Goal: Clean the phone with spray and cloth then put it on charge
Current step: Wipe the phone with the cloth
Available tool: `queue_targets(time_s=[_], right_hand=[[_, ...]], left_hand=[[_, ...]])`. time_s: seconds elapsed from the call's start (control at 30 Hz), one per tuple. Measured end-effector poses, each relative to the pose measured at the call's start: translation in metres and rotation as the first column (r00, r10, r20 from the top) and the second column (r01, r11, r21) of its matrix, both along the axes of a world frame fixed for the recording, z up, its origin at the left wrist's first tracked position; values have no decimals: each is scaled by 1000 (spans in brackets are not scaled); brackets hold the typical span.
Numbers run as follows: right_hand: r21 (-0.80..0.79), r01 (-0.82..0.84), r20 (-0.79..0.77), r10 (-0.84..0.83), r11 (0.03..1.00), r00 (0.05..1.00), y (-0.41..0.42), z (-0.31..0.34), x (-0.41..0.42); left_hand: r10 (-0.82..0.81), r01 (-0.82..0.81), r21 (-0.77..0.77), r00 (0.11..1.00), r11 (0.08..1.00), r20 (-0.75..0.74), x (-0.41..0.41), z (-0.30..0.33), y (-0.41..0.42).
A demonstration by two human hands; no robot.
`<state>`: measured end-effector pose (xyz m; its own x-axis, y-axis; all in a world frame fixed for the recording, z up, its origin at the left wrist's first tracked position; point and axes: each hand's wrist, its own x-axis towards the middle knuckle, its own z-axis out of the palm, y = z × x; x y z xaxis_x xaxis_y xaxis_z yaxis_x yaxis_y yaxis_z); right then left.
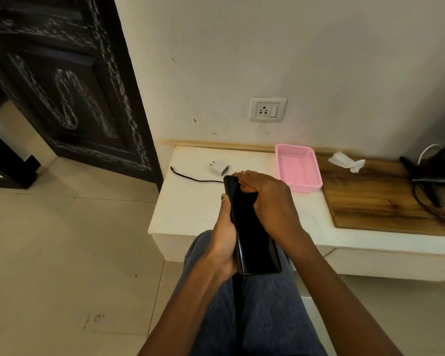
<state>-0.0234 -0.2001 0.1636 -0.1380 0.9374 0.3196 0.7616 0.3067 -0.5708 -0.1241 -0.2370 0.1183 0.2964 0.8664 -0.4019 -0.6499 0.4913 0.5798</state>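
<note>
Nearest the camera: the person's knee in blue jeans point(262, 312), directly under the hands.
Left hand point(222, 242): curled round the lower left edge of the phone point(252, 227), thumb up along that side, carrying it.
Right hand point(265, 199): fingers bent over the phone's far top corner, gripping there; what they do at that corner is hidden.
Hands: close together, both clamped on the phone above the knee.
Phone axis: long axis runs away from the person, leaning slightly left at the far end; dark face upward.
Far end points: toward the white charger plug point(220, 167) and black cable point(194, 177) on the white surface point(190, 209), just beyond the right hand.
Nearer hand to charger: the right, by my judgement.
Wall socket point(267, 109): above the surface, behind the charger.
Further right: pink basket point(297, 168), then a crumpled white cloth point(346, 161) on the wooden board point(375, 199), well apart from the hands.
Spray: not seen.
</note>
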Motion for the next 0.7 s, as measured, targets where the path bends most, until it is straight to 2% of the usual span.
queue_targets(time_s=[0.13, 0.23, 0.33, 0.53, 0.63, 0.7], right_hand=[[5, -107, -37, 107, 994, 994, -1, -7, -3], [75, -160, 30, 158, 984, 987, -18, -20, 6], [9, -227, 42, 226, 974, 973, -51, -36, 12], [80, -224, 170, 208, 971, 963, -102, -58, 21], [74, -215, 161, 201, 974, 966, -113, -62, 24], [154, -220, 168, 194, 963, 966, -108, -59, 22]], left_hand=[[8, -7, 13, 998, 1000, -64, -4, -5, 3], [24, -24, -32, 1000, 999, -16, -9, -8, 4], [20, -20, -55, 1000, 998, -10, -21, -10, 10], [80, -79, -41, 997, 996, 14, -26, -8, 17], [78, -77, -13, 995, 997, 56, -27, -4, 17], [71, -71, 0, 996, 997, 57, -26, -2, 20]])
